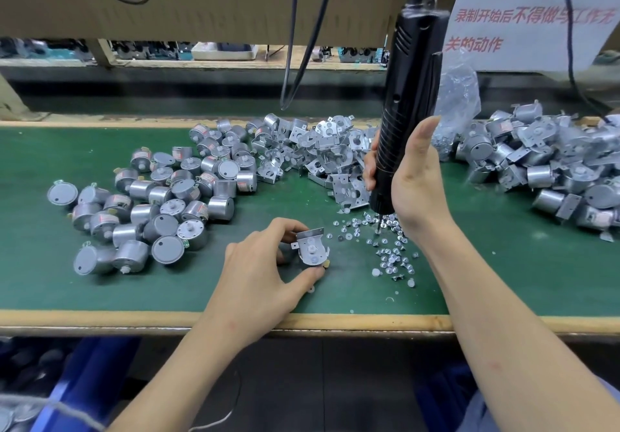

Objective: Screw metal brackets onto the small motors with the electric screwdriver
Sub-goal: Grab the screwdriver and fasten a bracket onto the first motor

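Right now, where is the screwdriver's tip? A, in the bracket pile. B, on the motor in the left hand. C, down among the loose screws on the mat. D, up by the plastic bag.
C: the screwdriver, gripped by the right hand, points its tip into the screws, apart from the motor held by the left hand.
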### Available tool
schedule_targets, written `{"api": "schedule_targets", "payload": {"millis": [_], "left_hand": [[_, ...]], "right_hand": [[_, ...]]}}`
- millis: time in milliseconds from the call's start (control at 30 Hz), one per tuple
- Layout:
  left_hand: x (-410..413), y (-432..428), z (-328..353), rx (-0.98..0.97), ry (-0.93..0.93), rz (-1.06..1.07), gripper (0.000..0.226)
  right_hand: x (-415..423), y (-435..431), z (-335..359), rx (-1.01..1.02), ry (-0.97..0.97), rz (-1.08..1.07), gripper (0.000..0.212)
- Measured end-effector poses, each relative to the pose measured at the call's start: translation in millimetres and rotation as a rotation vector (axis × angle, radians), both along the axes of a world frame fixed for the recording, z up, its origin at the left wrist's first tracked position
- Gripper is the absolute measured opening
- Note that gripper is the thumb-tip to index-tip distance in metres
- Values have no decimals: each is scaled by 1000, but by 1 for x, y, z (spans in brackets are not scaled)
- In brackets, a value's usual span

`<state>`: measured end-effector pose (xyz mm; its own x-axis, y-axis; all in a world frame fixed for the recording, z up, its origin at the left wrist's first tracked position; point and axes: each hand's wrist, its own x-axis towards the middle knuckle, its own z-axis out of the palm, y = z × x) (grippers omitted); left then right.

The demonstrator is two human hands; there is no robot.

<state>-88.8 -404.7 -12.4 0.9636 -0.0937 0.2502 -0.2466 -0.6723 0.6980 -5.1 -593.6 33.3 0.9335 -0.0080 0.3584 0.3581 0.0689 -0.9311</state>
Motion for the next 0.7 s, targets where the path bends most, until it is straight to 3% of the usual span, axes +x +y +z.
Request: {"api": "schedule_targets", "payload": {"millis": [333, 700], "left_hand": [[1, 3, -5, 13, 2, -12, 43], [1, 4, -9, 76, -78, 42, 39]], "right_hand": [[-6, 3, 6, 23, -6, 4, 68], [-23, 44, 26, 211, -125, 235, 70]]}}
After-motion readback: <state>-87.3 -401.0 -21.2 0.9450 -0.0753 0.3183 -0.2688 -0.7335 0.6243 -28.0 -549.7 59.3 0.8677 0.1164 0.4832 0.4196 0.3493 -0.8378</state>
